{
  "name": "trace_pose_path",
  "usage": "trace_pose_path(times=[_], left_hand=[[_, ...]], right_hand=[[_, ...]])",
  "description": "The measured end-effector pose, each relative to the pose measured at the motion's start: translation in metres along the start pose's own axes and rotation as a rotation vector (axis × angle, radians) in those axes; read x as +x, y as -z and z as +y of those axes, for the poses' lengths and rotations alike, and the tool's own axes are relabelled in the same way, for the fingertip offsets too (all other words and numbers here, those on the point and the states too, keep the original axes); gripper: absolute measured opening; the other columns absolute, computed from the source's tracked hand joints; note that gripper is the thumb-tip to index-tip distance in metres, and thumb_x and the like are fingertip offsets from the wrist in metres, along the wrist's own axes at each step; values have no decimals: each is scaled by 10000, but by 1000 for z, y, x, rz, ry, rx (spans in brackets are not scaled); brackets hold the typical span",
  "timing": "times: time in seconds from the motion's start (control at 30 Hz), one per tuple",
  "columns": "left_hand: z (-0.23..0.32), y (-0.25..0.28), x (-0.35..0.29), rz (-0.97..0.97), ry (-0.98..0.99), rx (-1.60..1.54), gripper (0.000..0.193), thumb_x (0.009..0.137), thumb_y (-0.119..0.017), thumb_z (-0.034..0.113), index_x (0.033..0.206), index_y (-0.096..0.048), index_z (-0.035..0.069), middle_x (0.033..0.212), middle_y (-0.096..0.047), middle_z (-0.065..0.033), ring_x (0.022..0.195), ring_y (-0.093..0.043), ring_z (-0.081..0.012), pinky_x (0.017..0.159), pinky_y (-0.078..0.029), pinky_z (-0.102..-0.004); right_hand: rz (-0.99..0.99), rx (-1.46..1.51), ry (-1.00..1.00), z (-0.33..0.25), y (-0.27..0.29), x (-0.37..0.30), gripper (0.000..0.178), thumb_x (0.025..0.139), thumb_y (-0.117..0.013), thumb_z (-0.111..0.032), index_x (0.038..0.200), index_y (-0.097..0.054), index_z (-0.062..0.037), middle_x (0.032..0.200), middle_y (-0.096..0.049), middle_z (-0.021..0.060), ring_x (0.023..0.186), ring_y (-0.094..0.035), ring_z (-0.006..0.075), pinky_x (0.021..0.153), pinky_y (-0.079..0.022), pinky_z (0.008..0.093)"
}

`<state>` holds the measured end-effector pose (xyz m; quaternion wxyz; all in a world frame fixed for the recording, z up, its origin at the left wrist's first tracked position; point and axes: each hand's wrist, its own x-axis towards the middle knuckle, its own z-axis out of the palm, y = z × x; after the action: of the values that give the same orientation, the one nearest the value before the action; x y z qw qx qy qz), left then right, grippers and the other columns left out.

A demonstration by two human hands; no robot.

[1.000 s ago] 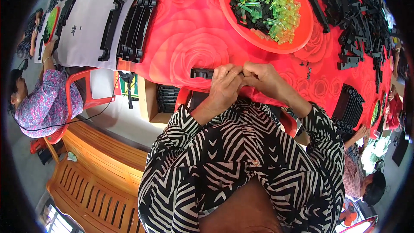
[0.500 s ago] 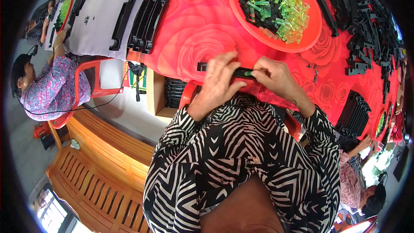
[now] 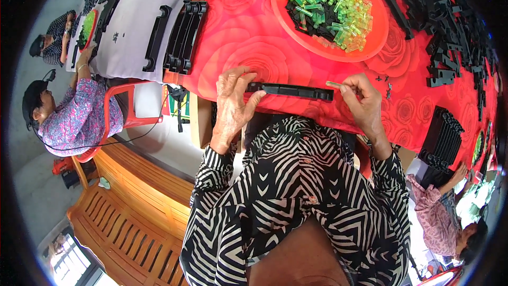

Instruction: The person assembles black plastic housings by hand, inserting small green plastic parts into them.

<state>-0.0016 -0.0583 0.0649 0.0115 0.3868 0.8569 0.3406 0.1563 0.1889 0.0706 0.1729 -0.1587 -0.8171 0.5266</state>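
Note:
A long black plastic strip (image 3: 299, 91) lies near the table's front edge, straight in front of me. Its left end is between the thumb and fingers of my left hand (image 3: 231, 100). Just off the strip's right end, my right hand (image 3: 364, 103) pinches a small translucent yellowish tube (image 3: 333, 84) between thumb and fingertips. Beyond the hands stands a round orange-red plate (image 3: 279, 8) heaped with several yellow-green translucent tubes (image 3: 349, 8) and small black pieces (image 3: 324, 27).
Left of me, more black strips (image 3: 185, 37) lie side by side across the table. A large pile of black parts (image 3: 444, 32) covers the far right, with a stack of strips (image 3: 442, 137) nearer. A wooden bench (image 3: 127, 222) and a seated person (image 3: 79, 114) are at left.
My hands have moved apart. The right has come away from the strip and now holds the small tube out to its right; the left has shifted to the strip's left end.

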Motion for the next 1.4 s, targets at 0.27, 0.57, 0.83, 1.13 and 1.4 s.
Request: trace_pose_path(times=[0.27,0.57,0.83,1.13,1.4], left_hand=[[4,-10,1,-109,-121,11,454,699,-774,166,1106,-625,31,1184,-576,-119,1150,-497,-332,988,-392,-434],[2,-24,-19,2,-156,99,448,692,-787,142,1084,-594,40,1234,-533,-137,1176,-475,-359,983,-383,-473],[-2,-21,-28,160,-66,97,313,707,-772,143,958,-622,31,1217,-537,-139,1159,-469,-358,972,-385,-486],[10,-27,-9,-113,-249,219,275,725,-763,263,921,-675,91,1238,-514,-127,1241,-407,-358,1042,-283,-553],[3,-34,-13,-148,-242,288,227,755,-734,203,933,-655,87,1223,-505,-146,1238,-419,-353,1065,-261,-562]], right_hand=[[156,-297,195,8,-9,-21,87,833,-650,-1,876,-578,-22,737,-566,84,575,-558,179,541,-463,297],[222,-105,154,20,-21,-33,102,830,-652,29,883,-576,-14,719,-563,85,584,-557,164,542,-455,286],[227,-41,90,26,-27,-39,79,850,-638,14,902,-583,-5,755,-575,87,614,-560,151,574,-451,268],[215,75,42,27,-33,-38,67,857,-631,14,906,-588,1,779,-567,74,667,-543,132,629,-448,255],[231,80,64,21,-27,-36,60,867,-617,11,917,-585,1,783,-569,76,677,-555,149,641,-454,266]])
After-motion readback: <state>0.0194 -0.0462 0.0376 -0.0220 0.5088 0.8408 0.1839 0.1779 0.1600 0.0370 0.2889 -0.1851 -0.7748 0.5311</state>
